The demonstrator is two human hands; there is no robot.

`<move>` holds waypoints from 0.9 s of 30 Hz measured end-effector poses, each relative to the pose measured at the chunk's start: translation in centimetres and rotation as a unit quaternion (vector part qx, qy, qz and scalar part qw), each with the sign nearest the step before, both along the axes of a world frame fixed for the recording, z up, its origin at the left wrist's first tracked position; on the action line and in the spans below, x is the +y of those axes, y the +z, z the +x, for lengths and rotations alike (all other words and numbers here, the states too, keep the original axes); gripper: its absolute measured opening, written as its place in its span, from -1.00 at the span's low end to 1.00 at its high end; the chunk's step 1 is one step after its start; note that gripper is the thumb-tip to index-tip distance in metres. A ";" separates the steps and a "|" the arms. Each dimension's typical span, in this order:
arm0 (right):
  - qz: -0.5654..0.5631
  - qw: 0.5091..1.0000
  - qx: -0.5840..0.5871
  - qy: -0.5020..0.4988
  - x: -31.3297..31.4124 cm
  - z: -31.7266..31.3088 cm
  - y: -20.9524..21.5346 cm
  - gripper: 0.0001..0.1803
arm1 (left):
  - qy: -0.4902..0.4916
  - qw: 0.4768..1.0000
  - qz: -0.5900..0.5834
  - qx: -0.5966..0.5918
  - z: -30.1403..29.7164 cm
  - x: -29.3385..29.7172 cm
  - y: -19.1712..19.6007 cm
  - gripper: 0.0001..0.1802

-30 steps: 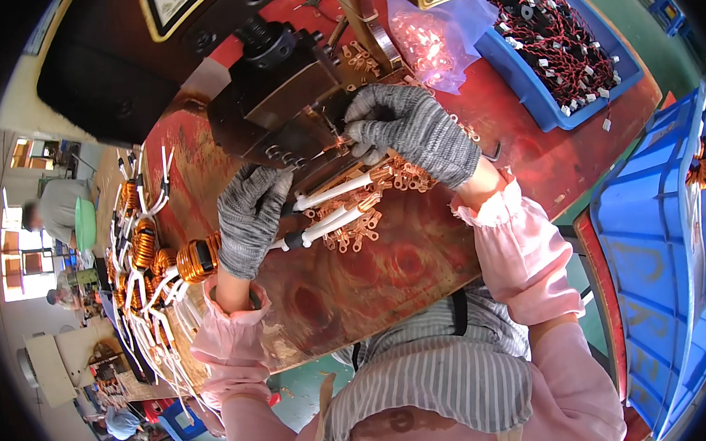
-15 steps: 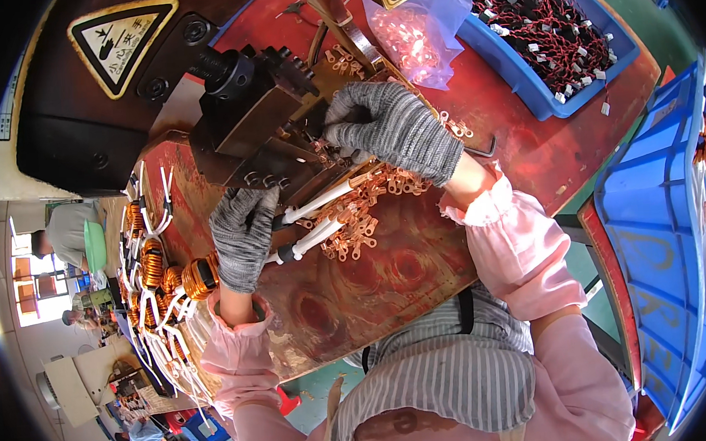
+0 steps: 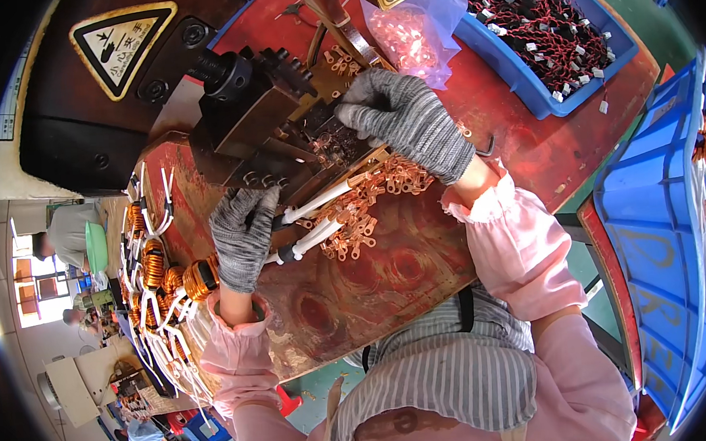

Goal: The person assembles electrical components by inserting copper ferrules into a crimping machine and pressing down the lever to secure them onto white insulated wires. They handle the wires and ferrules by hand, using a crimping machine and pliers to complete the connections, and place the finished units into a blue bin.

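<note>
In a grey knitted glove, my left hand [image 3: 245,235] is closed round a copper-wound coil [image 3: 200,278] beside the press. The coil's white-sleeved leads [image 3: 318,237] stick out past the hand to the right, over loose copper ring terminals [image 3: 356,238]. My right hand [image 3: 412,124], gloved alike, hovers at the right of the dark metal press tooling [image 3: 262,117]. Its thumb and fingers are bent together; whatever is between them is too small to make out. Copper bits lie on the tool bed [image 3: 336,145].
Finished-looking coils with white leads [image 3: 152,269] are heaped at the left. A purple plastic bag [image 3: 415,39] of copper terminals lies at the back, next to a blue tray [image 3: 552,107] of red-black wires. A hex key [image 3: 486,146] rests on the red table [image 3: 405,274]. Blue crate [image 3: 660,226] at right.
My right hand has drawn back slightly up and right from the tooling, uncovering the tool bed and its copper bits. My left hand and the coil stay in place.
</note>
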State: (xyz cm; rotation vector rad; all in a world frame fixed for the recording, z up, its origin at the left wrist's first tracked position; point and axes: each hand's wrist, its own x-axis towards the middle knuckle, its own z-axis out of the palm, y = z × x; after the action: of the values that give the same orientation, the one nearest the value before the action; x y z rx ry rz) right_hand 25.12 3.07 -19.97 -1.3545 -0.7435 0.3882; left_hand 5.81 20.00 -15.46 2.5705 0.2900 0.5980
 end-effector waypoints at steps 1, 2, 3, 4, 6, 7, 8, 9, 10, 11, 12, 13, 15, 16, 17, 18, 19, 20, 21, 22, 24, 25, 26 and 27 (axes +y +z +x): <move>0.006 1.000 0.026 0.004 -0.1 0.2 0.0 -0.82 | -0.002 1.000 -0.003 -0.002 0.0 0.1 -0.1 -0.90; 0.053 0.993 0.097 0.035 0.2 0.3 -0.3 -0.83 | -0.004 1.000 -0.005 -0.004 0.0 0.1 -0.2 -0.90; 0.063 0.993 0.100 0.024 0.1 0.4 -0.4 -0.83 | -0.008 1.000 -0.005 -0.009 0.0 0.2 -0.3 -0.90; 0.073 0.992 0.104 0.012 0.0 0.3 -0.5 -0.83 | -0.012 1.000 -0.005 -0.014 0.2 0.3 -0.4 -0.90; 0.078 0.991 0.109 -0.001 -0.1 0.2 -0.5 -0.83 | -0.014 1.000 0.002 -0.015 0.1 0.3 -0.4 -0.90; 0.072 0.991 0.109 -0.005 -0.2 0.2 -0.4 -0.84 | -0.014 1.000 0.009 -0.012 0.1 0.2 -0.3 -0.90; 0.067 0.992 0.109 -0.009 -0.3 0.2 -0.2 -0.84 | -0.015 1.000 0.016 -0.010 0.2 0.1 -0.2 -0.90; 0.064 0.992 0.112 -0.015 -0.4 0.2 -0.1 -0.84 | -0.017 1.000 0.021 -0.008 0.2 0.0 0.0 -0.90; 0.061 0.991 0.115 -0.022 -0.6 0.1 0.1 -0.85 | -0.019 0.999 0.025 -0.006 0.4 -0.1 0.1 -0.90; 0.058 0.991 0.117 -0.027 -0.6 0.0 0.2 -0.85 | -0.019 0.999 0.030 -0.004 0.3 -0.1 0.2 -0.90; 0.064 0.991 0.115 -0.023 -0.8 -0.1 0.2 -0.85 | -0.022 1.000 0.012 0.002 0.2 -0.1 0.2 -0.88; 0.070 0.991 0.113 -0.020 -1.1 -0.3 0.0 -0.85 | -0.025 1.000 -0.006 0.007 0.1 -0.1 0.1 -0.87; 0.077 0.989 0.125 -0.009 -2.0 -0.9 0.1 -0.84 | -0.032 0.999 -0.022 0.027 -0.1 -0.4 0.3 -0.84; 0.078 0.987 0.140 -0.002 -2.8 -1.8 0.5 -0.83 | -0.035 0.998 -0.022 0.042 0.0 -1.1 0.7 -0.83; 0.078 0.985 0.156 0.007 -3.7 -2.6 0.8 -0.82 | -0.036 0.997 -0.021 0.058 -0.2 -1.7 0.8 -0.82; 0.034 0.994 0.102 0.036 -4.8 -3.0 0.9 -0.76 | -0.053 0.998 -0.012 0.044 -0.3 -1.9 0.6 -0.80; 0.033 0.994 0.095 0.046 -5.5 -3.7 0.7 -0.75 | -0.049 0.998 -0.017 0.043 -0.5 -1.9 0.4 -0.79; 0.032 0.994 0.087 0.056 -6.2 -4.4 0.6 -0.73 | -0.045 0.998 -0.021 0.042 -0.6 -1.9 0.3 -0.79; 0.018 0.997 0.052 0.062 -6.6 -4.5 0.3 -0.72 | -0.041 0.998 -0.026 0.040 -0.7 -2.0 0.2 -0.79; 0.005 0.998 0.018 0.066 -7.1 -4.8 -0.1 -0.71 | -0.038 0.998 -0.019 0.040 -0.9 -2.1 0.2 -0.79; -0.021 0.993 -0.081 0.078 -8.0 -4.8 -0.4 -0.69 | -0.047 0.997 -0.030 0.059 -0.9 -2.7 0.4 -0.79; -0.032 0.991 -0.092 0.096 -8.2 -5.2 0.0 -0.69 | -0.053 0.996 -0.035 0.068 -0.9 -2.9 0.5 -0.79; -0.042 0.987 -0.104 0.114 -8.5 -5.5 0.4 -0.68 | -0.084 0.995 -0.010 0.049 -0.9 -2.8 0.0 -0.79; -0.050 0.983 -0.116 0.133 -8.7 -5.8 0.8 -0.68 | -0.079 0.995 -0.001 0.060 -1.1 -2.9 -0.5 -0.78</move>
State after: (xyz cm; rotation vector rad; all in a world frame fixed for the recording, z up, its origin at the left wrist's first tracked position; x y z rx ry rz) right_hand 19.36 -5.63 -19.16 -1.4141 -1.1190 0.4890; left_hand 4.74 17.10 -15.92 2.6016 0.1240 0.3855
